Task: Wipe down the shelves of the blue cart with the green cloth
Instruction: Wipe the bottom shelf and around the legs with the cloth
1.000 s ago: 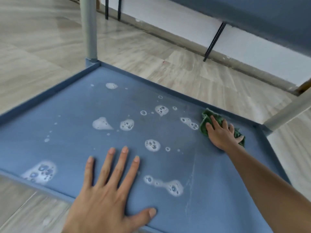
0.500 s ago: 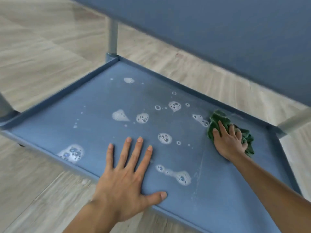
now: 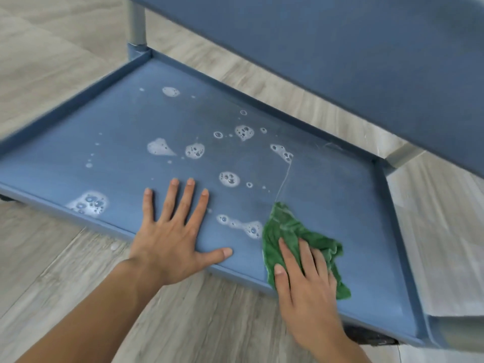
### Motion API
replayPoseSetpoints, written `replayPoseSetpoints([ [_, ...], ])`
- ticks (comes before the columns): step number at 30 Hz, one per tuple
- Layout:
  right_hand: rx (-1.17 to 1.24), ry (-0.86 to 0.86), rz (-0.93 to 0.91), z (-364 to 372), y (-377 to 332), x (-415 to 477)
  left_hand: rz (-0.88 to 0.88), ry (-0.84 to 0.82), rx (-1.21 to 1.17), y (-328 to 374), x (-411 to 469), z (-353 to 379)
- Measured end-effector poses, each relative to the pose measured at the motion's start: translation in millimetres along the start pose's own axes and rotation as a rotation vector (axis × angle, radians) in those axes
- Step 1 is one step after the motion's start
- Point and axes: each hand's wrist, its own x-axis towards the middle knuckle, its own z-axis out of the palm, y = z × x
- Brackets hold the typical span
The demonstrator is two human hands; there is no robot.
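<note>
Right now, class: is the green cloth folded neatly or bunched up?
Bunched up. The green cloth lies crumpled in uneven folds under the right hand on the shelf.

The lower shelf (image 3: 340,205) of the blue cart is a flat blue tray with a raised rim, standing over a pale wood-grain floor (image 3: 52,74). Patches of soapy foam (image 3: 193,151) lie scattered across its left and middle parts, with one larger patch (image 3: 89,203) near the front left edge. A crumpled green cloth (image 3: 288,229) lies on the shelf near the front rim, touching one foam streak (image 3: 243,226). The left hand (image 3: 172,231) lies flat on the shelf with fingers spread, and the right hand (image 3: 303,279) presses on the cloth.
</note>
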Motion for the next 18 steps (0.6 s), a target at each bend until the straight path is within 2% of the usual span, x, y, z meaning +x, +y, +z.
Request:
replayPoseSetpoints([
  [6,-0.003,-0.041,0.177,1,12,11,0.058,0.181,-0.058,-3,-27,-9],
  [10,0.046,-0.123,0.267,16,-19,35,-0.088,0.279,-0.157,-47,-66,-6],
  [13,0.054,-0.074,0.177,25,-80,37,-0.214,0.248,-0.148,-105,-76,-20],
  [16,0.064,0.006,0.051,33,-168,39,-0.293,0.232,-0.116,-159,-80,-36],
  [18,0.099,-0.008,-0.020,39,-237,45,-0.321,0.258,-0.120,-191,-87,-45],
])
